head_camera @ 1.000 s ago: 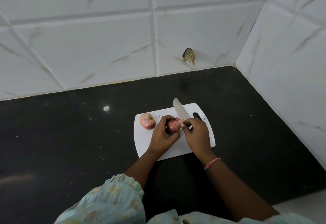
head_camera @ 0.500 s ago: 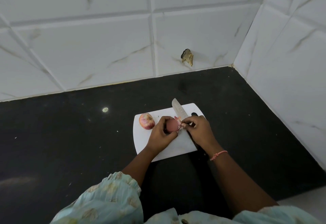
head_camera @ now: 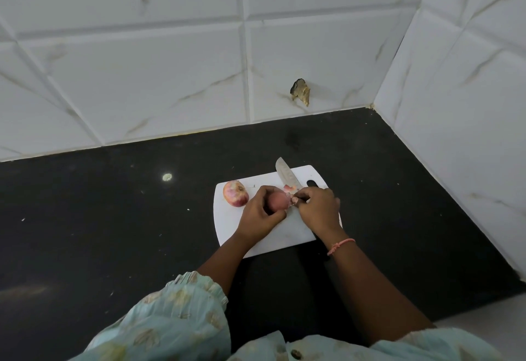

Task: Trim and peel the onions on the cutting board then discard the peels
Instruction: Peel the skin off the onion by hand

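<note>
Since the earlier frames little has shifted: our two hands sit at much the same spot over the board, and a scrap of pink peel now stands up a bit more clearly between them. From the largest thing down, we see the white tiled wall point(head_camera: 128, 76) filling the top of the view and turning a corner on the right, with a small dark chipped patch point(head_camera: 300, 95) low on it. Below it runs the black countertop point(head_camera: 113, 232), speckled with a few pale flecks. On that counter lies the white cutting board point(head_camera: 227, 227), its handle slot at the far right corner. Our pale green patterned sleeve point(head_camera: 176, 315) covers the left arm at the bottom of the view, and a thin pink thread bracelet point(head_camera: 340, 246) circles the right wrist. Our left hand point(head_camera: 260, 212) curls round the onion being peeled point(head_camera: 278, 200) and holds it just above the middle of the board. Our right hand point(head_camera: 317, 209) pinches the loose peel point(head_camera: 290, 188) at the onion's far end, fingers closed on it. The knife point(head_camera: 286, 176) lies on the far part of the board, its blade tip reaching past the far edge, its handle hidden under the right hand. A second onion point(head_camera: 235, 193), with its skin on, rests on the board's far left corner, just beside the left hand.
</note>
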Tool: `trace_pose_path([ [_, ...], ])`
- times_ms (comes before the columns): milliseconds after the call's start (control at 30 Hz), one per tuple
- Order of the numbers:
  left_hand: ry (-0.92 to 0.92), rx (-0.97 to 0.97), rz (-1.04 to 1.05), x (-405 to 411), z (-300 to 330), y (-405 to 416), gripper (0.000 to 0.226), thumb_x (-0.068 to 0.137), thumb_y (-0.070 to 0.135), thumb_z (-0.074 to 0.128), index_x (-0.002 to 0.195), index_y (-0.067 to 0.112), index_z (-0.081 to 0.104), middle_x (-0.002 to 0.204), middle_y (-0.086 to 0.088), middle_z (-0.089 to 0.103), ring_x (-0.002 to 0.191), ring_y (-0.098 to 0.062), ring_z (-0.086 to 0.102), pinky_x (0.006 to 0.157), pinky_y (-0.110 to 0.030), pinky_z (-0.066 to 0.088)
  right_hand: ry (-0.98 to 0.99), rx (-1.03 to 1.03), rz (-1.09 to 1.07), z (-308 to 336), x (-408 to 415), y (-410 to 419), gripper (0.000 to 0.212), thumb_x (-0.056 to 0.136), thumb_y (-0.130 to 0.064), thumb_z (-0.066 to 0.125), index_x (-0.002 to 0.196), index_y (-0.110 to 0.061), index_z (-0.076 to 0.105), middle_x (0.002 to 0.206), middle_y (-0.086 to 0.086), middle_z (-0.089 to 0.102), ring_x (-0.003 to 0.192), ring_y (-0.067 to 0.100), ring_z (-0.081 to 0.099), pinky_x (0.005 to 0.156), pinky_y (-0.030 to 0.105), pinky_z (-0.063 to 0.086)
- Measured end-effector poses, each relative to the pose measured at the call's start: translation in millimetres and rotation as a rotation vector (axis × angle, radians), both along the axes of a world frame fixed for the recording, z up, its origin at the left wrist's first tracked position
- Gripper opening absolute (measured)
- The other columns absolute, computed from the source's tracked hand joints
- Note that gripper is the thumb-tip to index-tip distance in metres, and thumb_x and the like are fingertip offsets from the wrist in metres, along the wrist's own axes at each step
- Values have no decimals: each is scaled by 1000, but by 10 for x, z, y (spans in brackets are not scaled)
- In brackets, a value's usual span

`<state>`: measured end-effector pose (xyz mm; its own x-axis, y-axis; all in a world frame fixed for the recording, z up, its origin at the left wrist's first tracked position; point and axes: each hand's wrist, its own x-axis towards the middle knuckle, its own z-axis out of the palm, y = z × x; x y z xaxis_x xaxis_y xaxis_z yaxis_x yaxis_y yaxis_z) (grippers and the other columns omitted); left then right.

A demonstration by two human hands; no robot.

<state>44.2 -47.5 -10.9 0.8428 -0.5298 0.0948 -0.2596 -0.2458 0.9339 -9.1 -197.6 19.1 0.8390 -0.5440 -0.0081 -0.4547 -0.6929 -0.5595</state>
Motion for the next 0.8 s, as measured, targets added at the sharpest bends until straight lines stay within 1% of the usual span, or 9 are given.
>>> trace_pose_path([
  [100,14,18,-10,10,-9,10,40,82,10,75,115,23,55,111,16,60,103,7,58,81,-9,47,21,-168,4,60,-29,13,19,88,-19,57,98,-22,73,102,-2,66,102,26,50,84,37,33],
  [167,50,-3,-5,23,-45,41,40,83,8,74,114,23,55,111,12,62,102,4,60,81,-9,46,15,-277,-19,119,-59,-43,18,88,-20,56,98,-18,71,101,1,66,100,26,50,82,37,34],
  [267,94,-25,-11,34,-38,67,36,85,15,73,117,19,57,115,7,64,106,-2,62,86,-14,50,-80,-316,-13,184,-38,-155,16,90,-14,58,98,-15,70,98,3,65,96,24,50,79,37,36],
  [300,124,-43,-5,49,-41,68,34,87,17,71,117,18,57,116,3,65,106,-7,65,87,-19,53,-117,-296,6,189,-25,-185,13,90,-14,59,97,-14,70,96,3,65,94,23,51,77,35,37],
  [367,203,-96,12,66,-42,65,26,92,11,66,117,13,57,117,-6,66,99,-17,70,81,-25,57,-189,-176,18,178,-43,-238,9,91,-14,62,93,-12,71,91,3,66,89,21,55,75,31,40],
  [467,249,-111,34,96,-40,70,25,95,2,59,119,7,56,119,-11,62,93,-20,72,75,-24,56,-264,97,-115,142,-161,-362,9,89,-11,66,93,-9,73,89,3,70,82,16,62,72,24,43],
  [600,206,-63,22,81,-51,51,30,93,18,66,122,16,55,125,-5,58,104,-25,68,80,-28,59,-200,238,-254,91,-316,-510,14,88,-10,67,101,-7,74,96,6,72,83,12,60,76,23,44],
  [700,161,-33,43,72,-49,52,42,81,36,68,120,27,54,124,6,58,110,-23,65,92,-34,58,-196,292,-258,67,-344,-478,16,87,-9,69,103,-9,73,96,2,71,84,11,61,74,19,43],
  [800,143,-16,56,71,-43,53,45,81,22,73,121,25,53,124,7,57,114,-17,61,94,-25,54,-210,328,-250,20,-364,-398,11,87,-12,72,97,-14,70,89,-1,71,78,9,64,63,13,41],
])
